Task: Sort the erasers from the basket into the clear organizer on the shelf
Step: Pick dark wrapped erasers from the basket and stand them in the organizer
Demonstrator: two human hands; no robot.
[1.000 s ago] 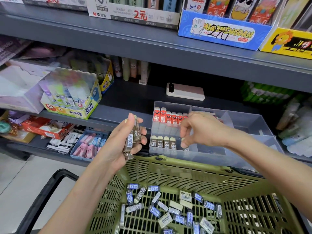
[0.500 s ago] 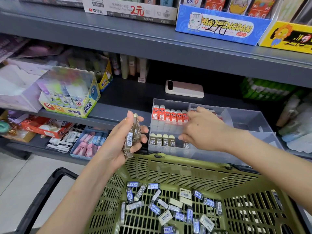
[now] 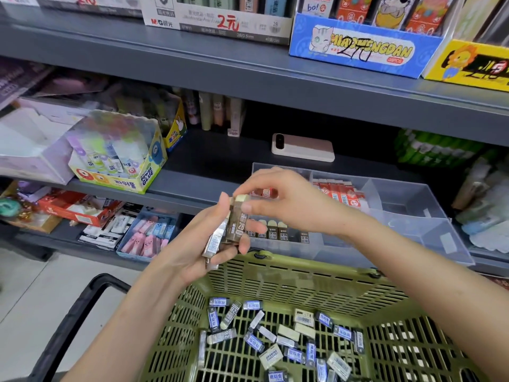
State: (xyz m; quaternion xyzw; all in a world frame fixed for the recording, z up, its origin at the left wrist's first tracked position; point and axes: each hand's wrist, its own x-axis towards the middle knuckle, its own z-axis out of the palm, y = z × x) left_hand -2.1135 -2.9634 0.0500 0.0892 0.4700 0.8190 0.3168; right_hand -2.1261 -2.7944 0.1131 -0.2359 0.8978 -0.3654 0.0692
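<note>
Left hand (image 3: 203,244), palm up above the far left corner of the green basket (image 3: 176,323), grasps a stack of brown-sleeved erasers (image 3: 220,238); fingers are curled round it from behind and the thumb lies along its left side. One raised eraser (image 3: 240,213) stands proud of the stack, its sleeve marked 2B and its pale end uppermost.

Right hand (image 3: 283,199), reaching in from the right, pinches that pale end between thumb and forefinger; the remaining fingers are bent loosely above it.

Loose erasers (image 3: 275,337), blue-sleeved, grey-sleeved and bare white, lie scattered on the basket floor beneath both forearms.

Behind the hands, the clear organizer (image 3: 418,216) sits on the grey shelf, just beyond the basket's far rim. Its front left compartment holds a row of brown erasers (image 3: 276,230), upright, pale ends up, partly hidden by the hands. Red-sleeved erasers (image 3: 341,194) are packed in the rear compartment next to the right hand; more red shows behind the fingers.

A pale phone (image 3: 303,147) lies flat on the same shelf, behind the organizer and apart from it.
</note>
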